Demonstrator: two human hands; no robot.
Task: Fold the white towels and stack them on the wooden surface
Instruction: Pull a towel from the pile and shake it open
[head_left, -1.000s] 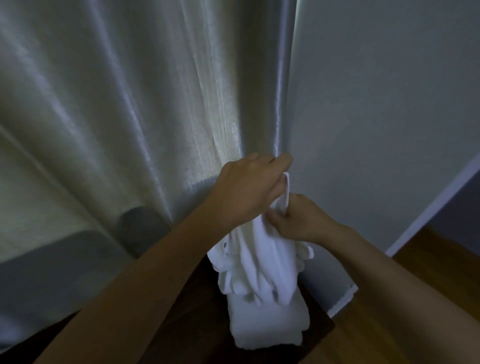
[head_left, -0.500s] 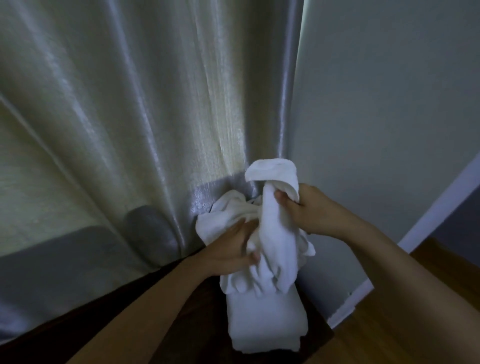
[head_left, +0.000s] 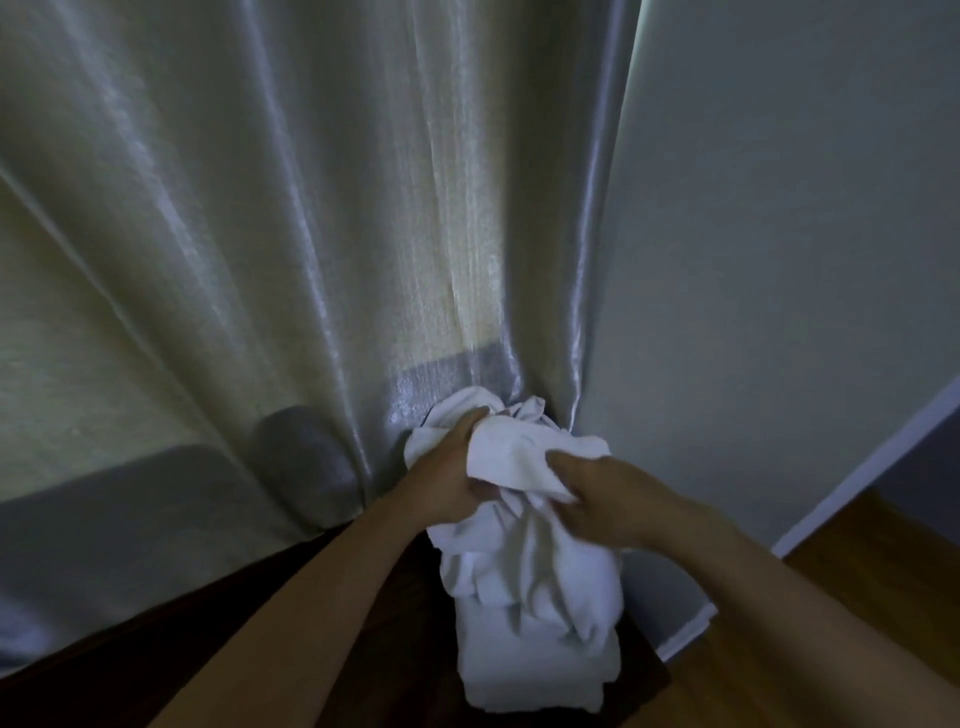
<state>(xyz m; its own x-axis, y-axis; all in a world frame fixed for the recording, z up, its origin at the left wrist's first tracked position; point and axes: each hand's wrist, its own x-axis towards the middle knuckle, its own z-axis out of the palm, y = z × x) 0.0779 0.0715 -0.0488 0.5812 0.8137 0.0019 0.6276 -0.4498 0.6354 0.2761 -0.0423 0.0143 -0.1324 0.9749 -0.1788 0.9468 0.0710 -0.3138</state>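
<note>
Just right of the frame's centre, in its lower half, both hands hold a crumpled white towel up in the air in front of the curtain. The left hand comes in from the lower left, its fingers curled over the towel's upper left edge, and the right hand comes in from the lower right with its fingers clenched into the cloth on the opposite side. Gripping it at two separate spots looks like a way to find edges or corners, so the bunched cloth can be pulled open and flattened; for now the towel is a loose wad with its lower part hanging down in folds. That hanging part drapes onto, or just in front of, a stack of folded towels at the bottom centre of the frame; whether it truly touches the stack cannot be told. The stack sits on the dark wooden desk, close to its right edge, which fits the task of piling finished towels there, and the held towel is kept right above it, presumably so it can be set down on top once folded. The wall fills the right of the frame, with a strip of lighter wooden floor at the lower right. By this reading, folding of the held towel has not properly begun, since no straight edge or crease shows in it yet.
</note>
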